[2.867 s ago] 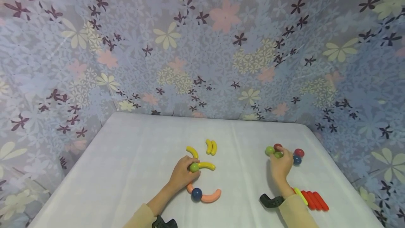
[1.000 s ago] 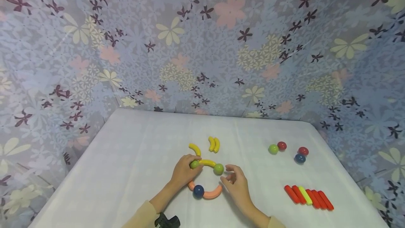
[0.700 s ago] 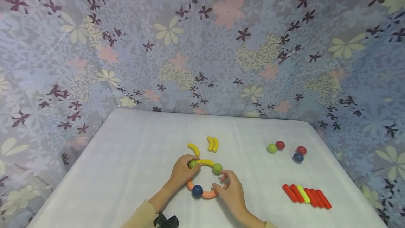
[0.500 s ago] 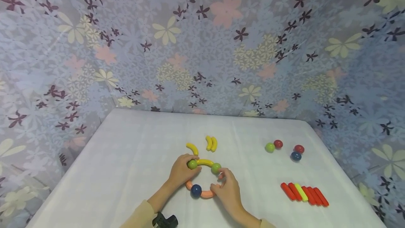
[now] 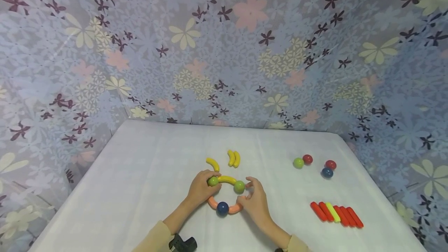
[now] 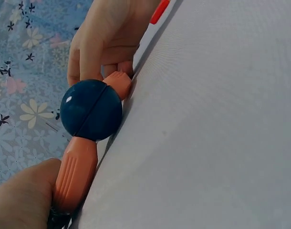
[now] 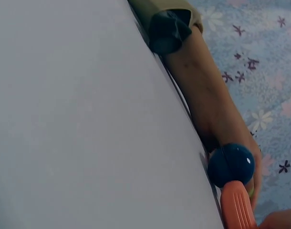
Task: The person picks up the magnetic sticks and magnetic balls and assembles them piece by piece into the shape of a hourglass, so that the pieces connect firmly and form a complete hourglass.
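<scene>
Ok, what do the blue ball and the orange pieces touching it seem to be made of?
Blue ball: likely hard plastic, glossy, with a sharp highlight and a seam line; painted wood isn't ruled out. Orange pieces: probably plastic too, satin rather than shiny, with neat moulded-looking grooves.

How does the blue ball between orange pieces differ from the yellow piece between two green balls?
Shape: the blue ball is round, the yellow piece slender, curved.
Colour: the ball is dark, the yellow piece bright.
Position: the ball is lower in the head view, the yellow piece higher.
Both sit between two neighbours.
</scene>
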Demonstrator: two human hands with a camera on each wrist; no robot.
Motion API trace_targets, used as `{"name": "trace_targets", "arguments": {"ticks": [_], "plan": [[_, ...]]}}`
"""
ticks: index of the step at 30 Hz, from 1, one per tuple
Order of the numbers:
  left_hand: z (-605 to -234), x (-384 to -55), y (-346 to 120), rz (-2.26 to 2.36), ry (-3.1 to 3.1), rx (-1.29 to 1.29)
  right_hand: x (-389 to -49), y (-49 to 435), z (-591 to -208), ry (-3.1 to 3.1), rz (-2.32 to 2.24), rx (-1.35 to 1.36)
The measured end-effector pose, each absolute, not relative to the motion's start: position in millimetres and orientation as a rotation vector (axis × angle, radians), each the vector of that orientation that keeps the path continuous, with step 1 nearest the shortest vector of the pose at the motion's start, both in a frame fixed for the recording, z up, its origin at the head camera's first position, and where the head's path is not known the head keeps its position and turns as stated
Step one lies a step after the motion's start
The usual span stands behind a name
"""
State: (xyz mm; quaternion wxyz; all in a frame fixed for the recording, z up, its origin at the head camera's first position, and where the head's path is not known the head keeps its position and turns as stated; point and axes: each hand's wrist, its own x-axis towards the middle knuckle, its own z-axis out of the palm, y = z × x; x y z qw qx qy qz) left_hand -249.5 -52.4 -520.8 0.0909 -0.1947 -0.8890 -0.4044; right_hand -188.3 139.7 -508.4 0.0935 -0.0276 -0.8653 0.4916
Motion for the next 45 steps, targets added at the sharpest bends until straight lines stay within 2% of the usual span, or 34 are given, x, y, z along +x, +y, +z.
{"name": "trace_targets", "arguments": {"ticks": [10,22,29,37,45], "plan": [[-524,-252,-51,-1.186,-2.650,-0.650,-198,147,-512,-2.600,1.404,0.099],[-523,-252,-52,-1.215,-2.638,-0.653,-207,160,-506,-2.601,1.345,0.083],[-523,-251,-49,-1.270,-2.668,-0.605,-199,184,-498,-2.518,1.290,0.061],[-522,-247,-52,-1.326,-2.676,-0.556,-175,230,-494,-2.388,1.129,-0.037],[-523,-249,-53,-1.372,-2.649,-0.574,-152,271,-487,-2.388,0.981,-0.370]]}}
